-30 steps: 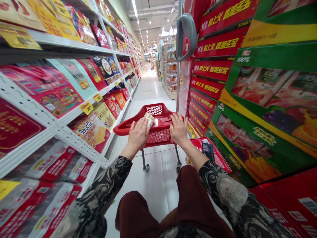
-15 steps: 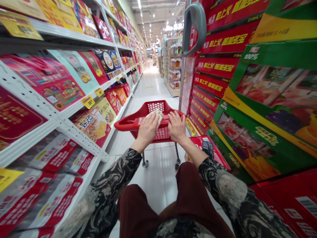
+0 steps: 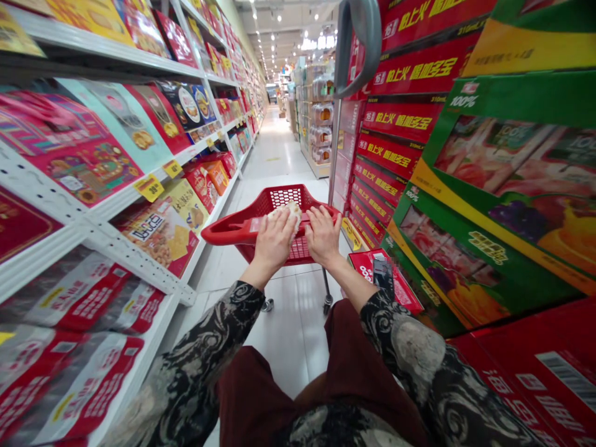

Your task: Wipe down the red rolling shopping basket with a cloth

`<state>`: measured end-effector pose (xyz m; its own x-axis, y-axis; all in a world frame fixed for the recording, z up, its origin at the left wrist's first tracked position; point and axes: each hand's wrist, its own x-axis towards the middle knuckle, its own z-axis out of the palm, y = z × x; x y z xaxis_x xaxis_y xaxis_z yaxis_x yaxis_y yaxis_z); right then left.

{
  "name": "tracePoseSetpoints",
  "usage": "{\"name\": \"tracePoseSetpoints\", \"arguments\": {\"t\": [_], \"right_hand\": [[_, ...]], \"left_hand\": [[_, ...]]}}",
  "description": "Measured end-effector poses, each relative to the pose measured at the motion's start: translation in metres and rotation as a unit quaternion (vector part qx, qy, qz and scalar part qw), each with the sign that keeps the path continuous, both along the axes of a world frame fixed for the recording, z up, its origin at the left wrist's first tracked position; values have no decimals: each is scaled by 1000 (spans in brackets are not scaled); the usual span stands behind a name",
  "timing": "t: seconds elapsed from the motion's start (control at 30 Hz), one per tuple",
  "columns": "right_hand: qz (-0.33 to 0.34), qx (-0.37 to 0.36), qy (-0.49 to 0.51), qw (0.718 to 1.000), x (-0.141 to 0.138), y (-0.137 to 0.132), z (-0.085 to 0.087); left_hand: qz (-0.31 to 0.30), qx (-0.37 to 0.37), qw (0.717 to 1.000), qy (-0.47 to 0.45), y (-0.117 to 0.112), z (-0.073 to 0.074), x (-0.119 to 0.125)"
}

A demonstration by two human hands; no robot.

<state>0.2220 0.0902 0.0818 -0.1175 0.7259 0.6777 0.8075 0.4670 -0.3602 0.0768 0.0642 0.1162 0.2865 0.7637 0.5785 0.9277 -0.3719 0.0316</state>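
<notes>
A red plastic shopping cart (image 3: pixel 228 231) stands just ahead of my knees, with its perforated basket facing away from me. My left hand (image 3: pixel 274 242) presses a crumpled whitish cloth (image 3: pixel 293 214) onto the cart's handle; the cloth bulges out beyond the fingers. To the right of it, my right hand (image 3: pixel 323 237) grips the same handle with its fingers over the top. The undersides of both hands are hidden.
White shelves (image 3: pixel 97 226) of boxed and bagged goods line the left side. Stacked red drink cartons (image 3: pixel 403 121) and green juice cartons (image 3: pixel 507 186) rise close on the right. A grey loop handle (image 3: pixel 358 49) stands up beside them. Down the aisle is tiled floor (image 3: pixel 279 149).
The view has shifted slightly, so the cart, hands and cartons sit a little further left. Both hands stay on the handle, and the cloth remains under the left one.
</notes>
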Motion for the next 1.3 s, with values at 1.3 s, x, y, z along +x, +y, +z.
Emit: {"name": "tracePoseSetpoints", "arguments": {"t": [1.3], "right_hand": [[46, -56, 14, 997, -30, 5, 10]], "left_hand": [[61, 53, 996, -22, -22, -11, -30]]}}
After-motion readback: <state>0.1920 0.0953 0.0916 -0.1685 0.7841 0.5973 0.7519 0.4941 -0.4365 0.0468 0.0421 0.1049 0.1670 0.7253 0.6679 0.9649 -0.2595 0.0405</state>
